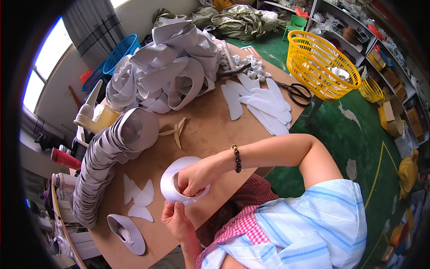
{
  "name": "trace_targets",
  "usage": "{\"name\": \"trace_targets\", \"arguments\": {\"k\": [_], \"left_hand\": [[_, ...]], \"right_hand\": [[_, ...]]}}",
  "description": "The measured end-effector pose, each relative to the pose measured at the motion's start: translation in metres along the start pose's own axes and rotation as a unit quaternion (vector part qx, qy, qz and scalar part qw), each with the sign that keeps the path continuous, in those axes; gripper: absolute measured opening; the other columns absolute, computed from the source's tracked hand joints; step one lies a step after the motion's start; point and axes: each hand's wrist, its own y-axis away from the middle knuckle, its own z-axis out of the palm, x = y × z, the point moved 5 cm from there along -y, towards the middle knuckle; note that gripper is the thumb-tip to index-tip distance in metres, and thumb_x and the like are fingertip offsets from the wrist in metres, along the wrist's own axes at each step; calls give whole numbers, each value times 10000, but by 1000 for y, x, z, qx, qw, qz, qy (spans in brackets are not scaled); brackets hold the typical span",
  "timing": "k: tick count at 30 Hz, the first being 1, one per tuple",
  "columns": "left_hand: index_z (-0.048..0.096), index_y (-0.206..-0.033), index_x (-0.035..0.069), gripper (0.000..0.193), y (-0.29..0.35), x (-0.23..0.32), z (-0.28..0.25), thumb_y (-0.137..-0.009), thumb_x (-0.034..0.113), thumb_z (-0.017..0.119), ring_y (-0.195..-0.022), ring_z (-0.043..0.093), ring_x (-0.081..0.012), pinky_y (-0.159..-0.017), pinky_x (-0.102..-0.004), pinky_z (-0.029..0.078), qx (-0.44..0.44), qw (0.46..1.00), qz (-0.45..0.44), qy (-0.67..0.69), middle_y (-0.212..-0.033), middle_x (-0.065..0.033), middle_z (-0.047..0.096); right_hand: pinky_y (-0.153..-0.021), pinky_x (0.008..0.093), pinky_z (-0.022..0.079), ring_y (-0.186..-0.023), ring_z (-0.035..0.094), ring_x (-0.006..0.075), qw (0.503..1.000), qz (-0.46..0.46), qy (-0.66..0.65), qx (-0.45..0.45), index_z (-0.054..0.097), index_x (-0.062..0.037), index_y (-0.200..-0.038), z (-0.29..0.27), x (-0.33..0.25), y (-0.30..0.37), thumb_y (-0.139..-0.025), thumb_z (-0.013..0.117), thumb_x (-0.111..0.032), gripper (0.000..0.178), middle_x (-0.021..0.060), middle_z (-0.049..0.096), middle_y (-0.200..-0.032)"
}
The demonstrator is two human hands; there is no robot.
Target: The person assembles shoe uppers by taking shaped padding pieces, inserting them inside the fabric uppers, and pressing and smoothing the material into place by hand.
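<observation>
Over the near part of the table I hold a white shoe upper (172, 172) with a round opening. My right hand (195, 178) reaches in from above, its fingers curled inside the opening and partly hidden. Below it, my left hand (177, 219) pinches the near edge of the upper between thumb and fingers. Left of my hands lie small white cut pieces (144, 197). Another white upper (127, 234) rests at the near left corner, something white inside it. A long curved stack of nested uppers (96, 166) leans along the left edge.
A large heap of white uppers (168, 67) fills the table's far left. Farther right are flat sole-shaped pieces (264, 105), black-handled scissors (299, 95) and a hammer (234, 71). A yellow basket (320, 67) stands off the right edge; a yellowish tub (101, 118) sits at the left.
</observation>
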Motion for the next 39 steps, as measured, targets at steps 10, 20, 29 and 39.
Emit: {"name": "trace_targets", "arguments": {"k": [10,20,29,39], "left_hand": [[577,-1091,-35,225,-5,1,0,-917,99,623,-984,593,-183,-926,-323,448,-49,998,-20,43,-1068,-85,611],[394,-1360,-22,535,-20,-5,8,-941,243,594,-1279,453,-288,-1105,-456,338,-57,961,-63,264,-1370,-188,466],[435,-1328,22,493,-31,-17,18,-883,127,619,-1232,496,-245,-1070,-422,370,-146,968,-44,201,-1324,-113,517],[445,-1319,26,423,-36,7,29,-931,138,569,-1200,523,-236,-1034,-414,406,-125,972,2,201,-1287,-119,551]], "right_hand": [[-676,308,485,-774,594,137,986,-72,52,139,628,19,-999,-5,-6,2,-827,629,-71,194,63,635,-828],[-718,288,506,-829,588,148,785,-147,152,582,600,-8,-1012,-73,19,112,-833,727,-179,279,90,584,-897],[-769,422,506,-851,651,321,569,375,296,670,627,36,-850,-166,188,281,-571,813,-618,735,215,655,-880],[-719,407,509,-857,654,361,599,88,250,756,585,-49,-937,-136,170,258,-769,748,-184,270,145,673,-875]]}}
